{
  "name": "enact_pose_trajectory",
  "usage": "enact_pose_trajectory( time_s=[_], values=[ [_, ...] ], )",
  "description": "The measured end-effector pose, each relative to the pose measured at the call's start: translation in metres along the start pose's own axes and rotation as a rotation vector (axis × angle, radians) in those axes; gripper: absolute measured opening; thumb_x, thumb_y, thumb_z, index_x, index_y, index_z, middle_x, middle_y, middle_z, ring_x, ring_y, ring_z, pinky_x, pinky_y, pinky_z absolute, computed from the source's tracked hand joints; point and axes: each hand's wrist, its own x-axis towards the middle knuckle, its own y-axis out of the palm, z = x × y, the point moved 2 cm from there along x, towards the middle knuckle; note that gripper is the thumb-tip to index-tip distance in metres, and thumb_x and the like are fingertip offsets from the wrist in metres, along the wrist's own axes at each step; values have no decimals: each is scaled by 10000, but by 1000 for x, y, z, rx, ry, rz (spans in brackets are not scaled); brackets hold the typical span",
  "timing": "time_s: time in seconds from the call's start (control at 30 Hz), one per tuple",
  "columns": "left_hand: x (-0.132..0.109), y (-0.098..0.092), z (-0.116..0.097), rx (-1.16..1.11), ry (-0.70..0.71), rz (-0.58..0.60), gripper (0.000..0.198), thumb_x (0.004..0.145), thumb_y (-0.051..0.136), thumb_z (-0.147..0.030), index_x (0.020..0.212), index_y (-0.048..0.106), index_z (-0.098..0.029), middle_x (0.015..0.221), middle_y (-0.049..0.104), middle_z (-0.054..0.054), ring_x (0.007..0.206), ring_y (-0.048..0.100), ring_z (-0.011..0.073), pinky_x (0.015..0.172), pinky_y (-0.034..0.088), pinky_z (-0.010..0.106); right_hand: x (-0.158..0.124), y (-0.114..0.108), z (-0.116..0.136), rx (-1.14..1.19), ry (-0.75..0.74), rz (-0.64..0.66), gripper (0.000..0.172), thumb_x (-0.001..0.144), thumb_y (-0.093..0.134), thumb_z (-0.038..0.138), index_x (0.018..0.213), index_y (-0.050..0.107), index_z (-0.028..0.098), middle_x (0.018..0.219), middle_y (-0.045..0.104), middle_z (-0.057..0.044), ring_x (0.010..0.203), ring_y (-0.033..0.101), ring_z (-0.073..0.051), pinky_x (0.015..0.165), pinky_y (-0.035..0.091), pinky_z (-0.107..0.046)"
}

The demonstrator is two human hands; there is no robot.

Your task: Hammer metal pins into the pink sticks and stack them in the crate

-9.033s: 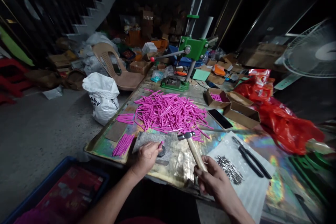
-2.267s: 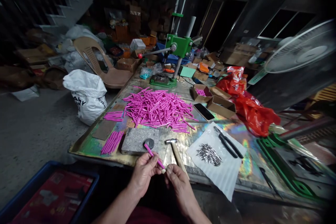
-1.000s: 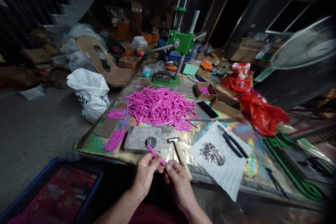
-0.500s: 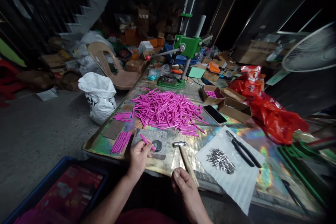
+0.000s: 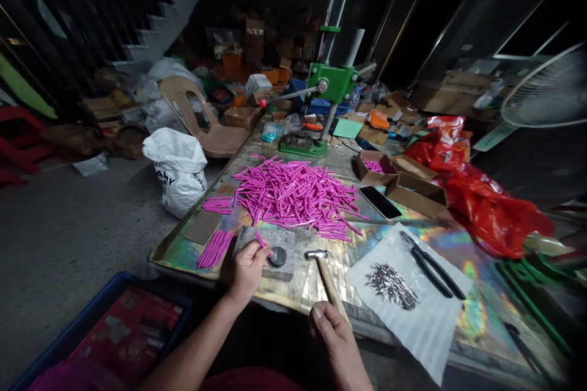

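My left hand [image 5: 247, 266] pinches a pink stick [image 5: 262, 240] and holds it tilted over the grey stone block [image 5: 268, 238], beside the dark round disc [image 5: 277, 256] on that block. My right hand [image 5: 331, 330] rests at the table's near edge with its fingers curled around the end of the hammer's wooden handle [image 5: 334, 287]. The hammer's metal head [image 5: 316, 253] lies on the shiny table just right of the block. A big heap of pink sticks [image 5: 296, 195] lies beyond the block.
A small bundle of pink sticks [image 5: 214, 248] lies left of the block. White paper [image 5: 426, 311] holds metal pins [image 5: 391, 284] and black pliers [image 5: 431, 272]. Farther back are a phone [image 5: 380, 202], cardboard boxes [image 5: 415, 189], a green press [image 5: 321, 110] and red bags [image 5: 486, 208].
My hands have parted. The left carried the pink stick up to the stone block and disc; the right dropped to the hammer's handle at the table edge.
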Motion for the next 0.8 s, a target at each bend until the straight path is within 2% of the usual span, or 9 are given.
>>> enact_pose_trajectory(
  time_s=[0.17,0.23,0.3,0.4,0.47,0.57,0.63,0.7,0.8],
  values=[
    [0,-2,0,113,73,48,66,636,585,-199,577,613,-209,492,556,-31,429,451,109,457,357,207,4,-17,18,-178,-104,-99,367,694,510,542,577,413,209,516,329,52,469,293,-105,455,254,-232],
    [0,-2,-3,203,154,117,91,660,565,-185,596,625,-210,511,553,-23,462,467,118,502,366,215,10,-32,28,-389,-180,-189,330,716,481,519,592,425,218,510,360,42,480,341,-127,478,279,-249],
    [1,-2,-8,279,230,206,117,685,546,-176,616,635,-208,546,559,-9,515,492,133,554,371,226,18,-46,33,-658,-222,-256,258,726,472,469,649,466,223,550,453,10,527,423,-164,519,306,-272],
    [3,1,-16,336,275,323,148,700,533,-156,610,639,-207,585,572,15,587,519,157,593,362,239,29,-57,28,-1008,-210,-234,178,708,494,368,789,518,212,720,570,-66,627,514,-217,571,323,-300],
    [5,2,-18,343,270,362,153,695,542,-145,593,635,-211,587,572,21,603,520,166,596,354,244,35,-60,22,-1106,-180,-201,196,685,510,314,847,520,205,752,586,-84,616,529,-220,560,315,-298],
    [6,3,-16,345,272,376,169,696,540,-131,575,624,-214,569,555,16,590,505,163,593,343,246,42,-62,19,-962,-77,-221,210,615,551,243,820,530,201,635,573,-44,557,517,-204,533,298,-286],
    [6,3,-14,370,305,381,191,708,519,-126,566,613,-213,554,536,12,575,489,156,582,337,245,46,-62,24,-815,-10,-209,132,592,542,216,723,537,201,551,547,-12,529,506,-189,512,302,-276],
    [5,3,-10,409,353,387,205,722,497,-122,570,605,-209,551,526,10,567,481,151,570,337,242,47,-60,33,-735,17,-156,42,615,502,230,637,521,199,508,526,7,494,491,-164,480,315,-260],
    [5,2,-5,434,418,378,205,736,484,-121,580,592,-200,562,531,8,574,492,142,565,350,233,39,-51,50,-516,17,-48,111,676,479,309,652,472,201,484,501,37,403,441,-115,408,314,-226]
  ],
)
